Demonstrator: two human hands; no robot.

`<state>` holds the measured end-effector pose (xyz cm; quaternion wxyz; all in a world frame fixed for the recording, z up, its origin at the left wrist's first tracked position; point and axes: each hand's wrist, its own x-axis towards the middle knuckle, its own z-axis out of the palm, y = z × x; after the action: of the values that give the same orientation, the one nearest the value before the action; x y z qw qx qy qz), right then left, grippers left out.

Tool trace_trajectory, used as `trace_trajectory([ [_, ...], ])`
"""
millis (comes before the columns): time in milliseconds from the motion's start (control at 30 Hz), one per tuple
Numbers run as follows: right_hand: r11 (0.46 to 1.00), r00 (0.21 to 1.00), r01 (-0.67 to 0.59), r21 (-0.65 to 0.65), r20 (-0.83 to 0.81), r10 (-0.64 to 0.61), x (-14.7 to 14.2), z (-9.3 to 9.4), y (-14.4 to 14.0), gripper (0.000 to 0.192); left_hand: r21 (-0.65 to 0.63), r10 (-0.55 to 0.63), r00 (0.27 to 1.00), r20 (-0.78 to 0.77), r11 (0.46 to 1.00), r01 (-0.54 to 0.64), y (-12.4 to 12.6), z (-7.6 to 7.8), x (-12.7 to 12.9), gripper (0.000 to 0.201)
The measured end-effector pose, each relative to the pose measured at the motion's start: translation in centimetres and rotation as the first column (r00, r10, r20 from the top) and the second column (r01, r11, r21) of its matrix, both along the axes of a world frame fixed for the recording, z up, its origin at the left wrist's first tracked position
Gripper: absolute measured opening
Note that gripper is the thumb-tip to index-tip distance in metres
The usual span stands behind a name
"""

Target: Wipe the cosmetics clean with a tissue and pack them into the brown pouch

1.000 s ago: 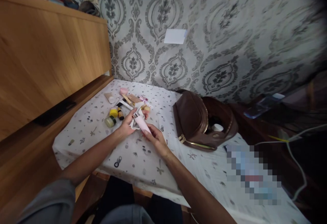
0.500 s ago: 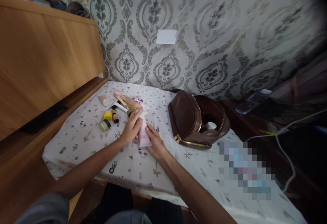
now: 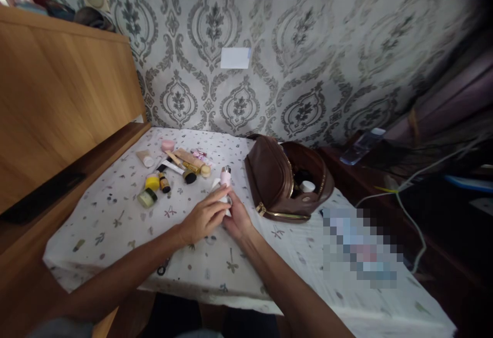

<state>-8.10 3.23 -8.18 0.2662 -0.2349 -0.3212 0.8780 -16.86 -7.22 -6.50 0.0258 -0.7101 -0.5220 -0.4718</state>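
Against a wall papered in grey damask, a desk (image 3: 115, 214) draped in a white cloth printed with small leaves carries the scene. Near its middle a pink tube (image 3: 225, 177) with a silver cap stands close to upright, its long axis running up and slightly away from the person, cap end farthest from them. Both hands meet at the tube's lower end: the left hand (image 3: 202, 218) comes in from the left with fingers curled over the base, and the right hand (image 3: 235, 218) closes on it from below and to the right, so the tube rises out of the two closed hands rather than lying to one side of either. The two are pressed together, and neither is clearly the nearer; how much of the grip each carries cannot be told, since the base is hidden behind the fingers. Just right of the tube, apart from it, a brown leather bag (image 3: 287, 181) lies unzipped with a white-capped jar (image 3: 307, 186) showing inside. To the left and farther back, well clear of the hands, sits a loose cluster of cosmetics (image 3: 171, 166): a yellow-lidded pot, a small dark bottle, a green jar, a pink puff and several slim tubes. A wooden cabinet (image 3: 57, 96) borders the desk on the left, and cables (image 3: 416, 225) trail off on the right.
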Motion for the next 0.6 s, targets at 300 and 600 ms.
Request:
trace_trajectory([
  [300, 0.954, 0.955, -0.296, 0.049, 0.027, 0.295, 0.4, 1.8, -2.7, 0.051, 0.017, 0.274, 0.903, 0.330, 0.955, -0.296, 0.2, 1.2, -4.2, 0.036],
  [600, 0.952, 0.990, -0.096, -0.292, -0.126, 0.062, 0.8, 2.4, -0.5, 0.045, -0.043, -0.169, 0.985, -0.026, 0.985, 0.168, -0.7, -0.1, 0.3, 0.046],
])
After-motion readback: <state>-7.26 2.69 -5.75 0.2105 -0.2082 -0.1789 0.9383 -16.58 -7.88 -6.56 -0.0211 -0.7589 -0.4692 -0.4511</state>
